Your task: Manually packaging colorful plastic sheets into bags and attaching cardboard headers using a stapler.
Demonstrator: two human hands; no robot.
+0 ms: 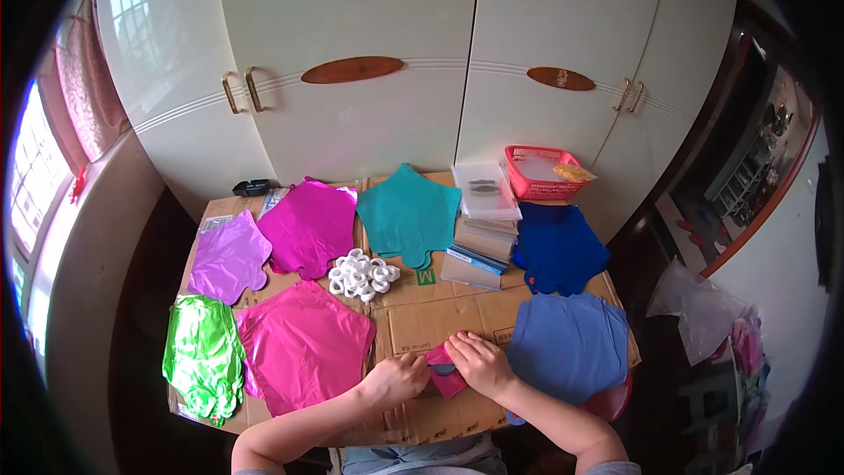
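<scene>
Between my hands, near the front of the cardboard, is a small folded pink foil balloon (450, 385) with a greyish-blue patch on it. My left hand (396, 381) is closed at its left edge, fingers curled in. My right hand (479, 364) grips its upper right side, fingers bent over the top. To the left lies a stack of flat pink star-shaped foil balloons (308, 347). A light blue stack (570, 347) lies right of my right hand, and the right forearm crosses its lower corner.
Green (204, 356), lilac (230, 255), magenta (312, 222), teal (409, 215) and dark blue (563, 246) foil stacks lie on cardboard (413, 321). White ribbon coils (362, 275), clear plastic sleeves (485, 193) and a pink basket (527, 186) stand among them. A cabinet (352, 9) closes off the back.
</scene>
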